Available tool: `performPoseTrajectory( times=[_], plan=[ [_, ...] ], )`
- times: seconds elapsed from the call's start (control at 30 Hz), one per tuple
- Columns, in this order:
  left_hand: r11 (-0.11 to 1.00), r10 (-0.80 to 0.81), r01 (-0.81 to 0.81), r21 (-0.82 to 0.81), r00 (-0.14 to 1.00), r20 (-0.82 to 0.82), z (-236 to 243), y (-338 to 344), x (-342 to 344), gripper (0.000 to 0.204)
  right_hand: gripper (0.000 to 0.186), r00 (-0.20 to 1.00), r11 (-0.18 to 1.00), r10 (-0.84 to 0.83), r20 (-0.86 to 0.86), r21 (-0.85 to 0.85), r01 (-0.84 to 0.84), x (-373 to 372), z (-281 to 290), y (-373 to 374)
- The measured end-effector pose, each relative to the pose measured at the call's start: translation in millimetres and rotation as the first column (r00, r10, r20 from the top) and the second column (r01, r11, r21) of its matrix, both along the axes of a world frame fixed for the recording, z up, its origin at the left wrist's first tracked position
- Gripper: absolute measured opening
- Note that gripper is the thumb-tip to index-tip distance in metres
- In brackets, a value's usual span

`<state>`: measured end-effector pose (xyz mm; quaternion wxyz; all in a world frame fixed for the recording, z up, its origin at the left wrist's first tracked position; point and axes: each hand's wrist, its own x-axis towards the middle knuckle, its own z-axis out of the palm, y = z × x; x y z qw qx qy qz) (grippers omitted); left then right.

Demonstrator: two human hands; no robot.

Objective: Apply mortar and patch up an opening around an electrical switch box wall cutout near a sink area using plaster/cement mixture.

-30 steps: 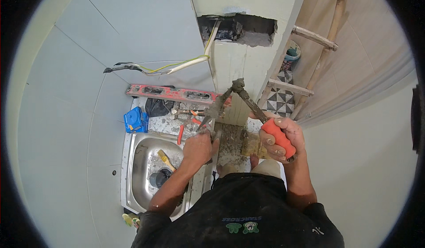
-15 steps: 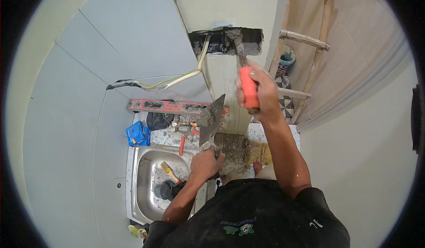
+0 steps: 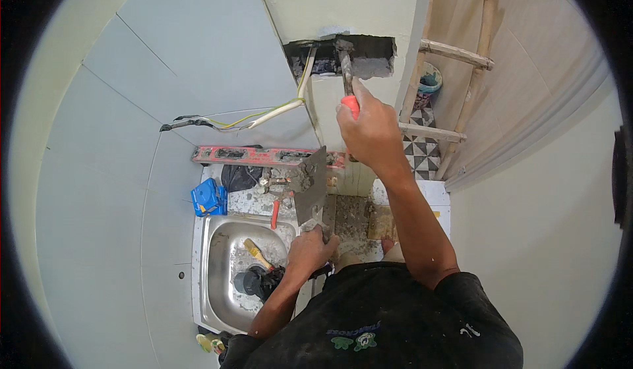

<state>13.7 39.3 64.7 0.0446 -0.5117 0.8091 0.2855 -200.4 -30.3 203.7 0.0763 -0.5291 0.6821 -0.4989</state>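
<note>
My right hand (image 3: pixel 372 132) is closed around a red-handled tool with a narrow metal blade (image 3: pixel 347 72). Its mortar-caked tip reaches into a rectangular hole (image 3: pixel 374 67) cut in the pale wall; what the tip touches inside is hard to see. Lower and to the left, my left hand (image 3: pixel 308 252) grips a flat pointed trowel (image 3: pixel 311 201), tilted blade-up. Grey mortar (image 3: pixel 304 174) clings to the left side of that blade. White and yellow-green cables (image 3: pixel 277 112) come out of the hole's left part and run left across the tiles.
A red spirit level (image 3: pixel 254 155) lies along the wall behind a steel sink (image 3: pixel 206 270), which holds a brush (image 3: pixel 257 253) and a dark object. Red-handled pliers (image 3: pixel 275 214) and a blue package (image 3: pixel 208 198) sit on the littered counter. To the right, a wooden ladder (image 3: pixel 455 53) leans near a bucket (image 3: pixel 430 82).
My right hand has shifted left and up, bringing the red-handled tool more upright, with its tip still in the hole. The trowel in my left hand has moved slightly down.
</note>
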Motion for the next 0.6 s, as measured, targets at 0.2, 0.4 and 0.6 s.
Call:
performPoseTrajectory(
  times=[0.2, 0.4, 0.6],
  plan=[
    [1.0, 0.003, -0.002, 0.025, 1.0, -0.021, -0.5, -0.3, -6.4, 0.05, 0.048, 1.0, 0.997, -0.016, -0.004, -0.075, 0.015, -4.4, -5.1, 14.8],
    [0.999, -0.012, 0.014, 0.039, 1.0, -0.027, -1.6, 0.3, -9.5, 0.051, 0.051, 0.982, 0.989, -0.079, 0.173, -0.108, 0.099, 14.9, -15.3, -10.3],
    [1.0, -0.017, 0.017, 0.006, 0.998, -0.068, -5.2, 5.1, -8.1, 0.053, 0.054, 0.985, 0.986, -0.075, 0.157, -0.134, 0.097, 11.7, -13.4, -24.4]
  ],
)
